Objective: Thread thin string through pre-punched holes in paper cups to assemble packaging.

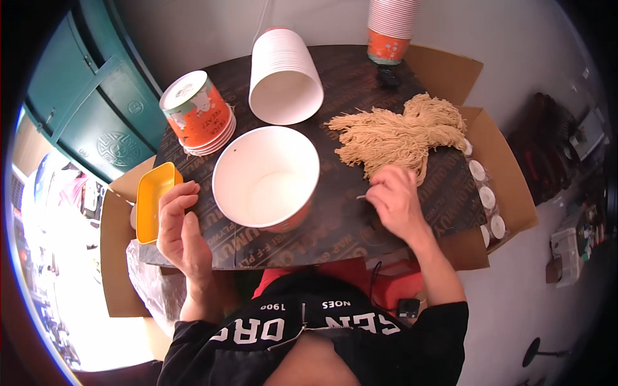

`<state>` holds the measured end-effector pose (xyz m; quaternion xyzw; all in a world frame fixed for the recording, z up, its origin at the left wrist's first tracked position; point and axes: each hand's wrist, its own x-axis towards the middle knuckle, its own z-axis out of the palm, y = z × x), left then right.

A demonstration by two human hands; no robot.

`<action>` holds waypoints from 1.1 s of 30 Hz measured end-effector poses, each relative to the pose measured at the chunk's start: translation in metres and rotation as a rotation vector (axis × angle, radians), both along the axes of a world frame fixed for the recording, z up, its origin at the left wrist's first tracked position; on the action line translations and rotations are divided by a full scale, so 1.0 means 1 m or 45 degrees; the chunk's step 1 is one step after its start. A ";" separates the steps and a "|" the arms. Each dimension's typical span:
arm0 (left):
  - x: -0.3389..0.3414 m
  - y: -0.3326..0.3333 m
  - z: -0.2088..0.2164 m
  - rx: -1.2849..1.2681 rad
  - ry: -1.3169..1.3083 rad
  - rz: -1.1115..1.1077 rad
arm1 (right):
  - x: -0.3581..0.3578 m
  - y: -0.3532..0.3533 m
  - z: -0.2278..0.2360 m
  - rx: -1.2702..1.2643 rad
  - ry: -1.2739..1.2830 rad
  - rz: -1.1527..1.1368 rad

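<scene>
A white paper bucket (267, 177) stands mouth up in front of me on the dark tabletop. To its left, over the edge of a yellow plastic tray (147, 206), my left hand (182, 235) is raised with fingers and thumb apart and nothing in it. My right hand (396, 202) pinches a small thin whitish piece (362, 197), too small to name. Just beyond that hand lies a bundle of tan cords (393, 132), spread in looped strands.
Nested white buckets (285, 77) lie on their side at the back. Upside-down orange buckets (196, 116) stand back left; another tall stack (391, 32) stands far right. Open cardboard boxes flank the table; the right one (515, 167) holds white round-topped items (487, 198).
</scene>
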<state>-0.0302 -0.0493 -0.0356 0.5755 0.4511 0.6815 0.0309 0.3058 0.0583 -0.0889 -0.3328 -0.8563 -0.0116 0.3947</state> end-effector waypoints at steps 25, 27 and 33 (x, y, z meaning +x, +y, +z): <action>0.026 0.010 0.041 -0.266 0.540 -0.282 | -0.095 -0.050 0.013 -0.206 0.726 0.216; 0.027 0.011 0.041 -0.273 0.563 -0.287 | -0.096 -0.049 0.014 -0.199 0.726 0.218; 0.029 0.017 0.046 -0.295 0.642 -0.311 | -0.095 -0.049 0.014 -0.174 0.689 0.223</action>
